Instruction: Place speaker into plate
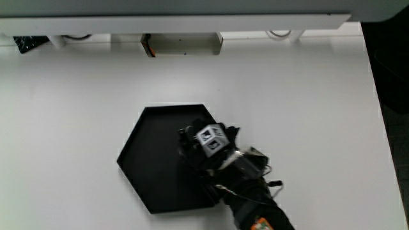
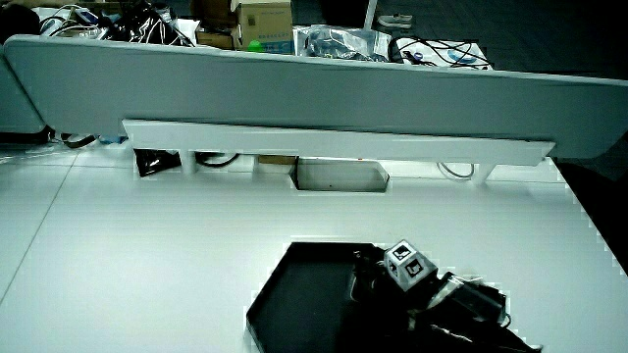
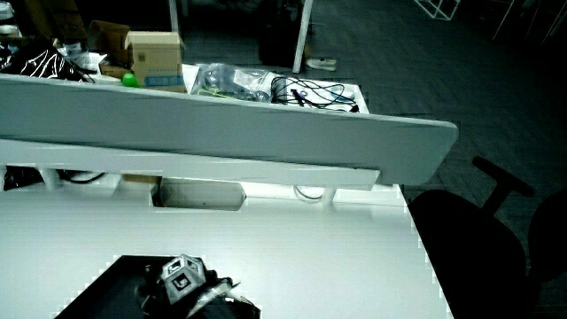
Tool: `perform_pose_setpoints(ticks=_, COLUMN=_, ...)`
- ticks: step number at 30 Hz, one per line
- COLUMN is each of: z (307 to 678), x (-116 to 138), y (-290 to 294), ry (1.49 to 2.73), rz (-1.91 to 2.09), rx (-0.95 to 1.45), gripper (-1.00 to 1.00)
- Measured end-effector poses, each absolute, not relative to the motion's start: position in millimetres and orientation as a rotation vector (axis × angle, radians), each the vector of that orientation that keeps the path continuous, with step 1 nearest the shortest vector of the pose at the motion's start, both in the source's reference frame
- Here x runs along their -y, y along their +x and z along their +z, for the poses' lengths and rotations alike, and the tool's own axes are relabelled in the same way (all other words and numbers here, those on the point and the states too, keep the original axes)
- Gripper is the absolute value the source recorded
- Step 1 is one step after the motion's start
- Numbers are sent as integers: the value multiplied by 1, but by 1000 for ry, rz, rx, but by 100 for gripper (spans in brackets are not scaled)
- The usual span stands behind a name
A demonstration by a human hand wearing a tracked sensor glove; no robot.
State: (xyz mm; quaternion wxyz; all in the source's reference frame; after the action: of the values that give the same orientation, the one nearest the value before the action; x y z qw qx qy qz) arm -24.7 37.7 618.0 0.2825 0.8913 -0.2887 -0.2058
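A black hexagonal plate (image 1: pixel 153 160) lies on the white table, and both side views show it too (image 2: pixel 299 294) (image 3: pixel 102 283). The gloved hand (image 1: pixel 206 145) is over the part of the plate nearest the forearm, low above its floor. The patterned cube (image 1: pixel 213 139) on its back faces up and shows in both side views (image 2: pixel 408 263) (image 3: pixel 180 277). The forearm (image 1: pixel 252 198) reaches in from the person's edge of the table. I cannot make out the speaker: anything under the black glove merges with the black plate.
A low grey partition (image 2: pixel 294 88) closes off the table, with a rectangular cable cutout (image 1: pixel 182 45) at its foot. Boxes and cables (image 3: pixel 230 80) lie past the partition. A dark office chair (image 3: pixel 483 239) stands off the table's side edge.
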Motion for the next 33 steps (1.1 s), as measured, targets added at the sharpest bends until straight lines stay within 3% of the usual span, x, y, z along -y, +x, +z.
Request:
perform_pose_setpoints(ticks=9, z=635, x=-33, y=-59, ry=2316, rz=-617, rx=797, gripper=0)
perform_pose_setpoints(ticks=10, z=630, x=-33, y=-62, ry=2351, rz=-626, rx=795, gripper=0)
perform_pose_setpoints(ticks=15, z=649, x=-36, y=-69, ry=2227, rz=-674, rx=794, gripper=0)
perform_pose_setpoints(ticks=20, z=657, x=-41, y=-70, ry=2201, rz=-703, rx=788, gripper=0)
perform_pose_setpoints(ticks=33, z=668, x=-38, y=-65, ry=2094, rz=-669, rx=756, gripper=-50)
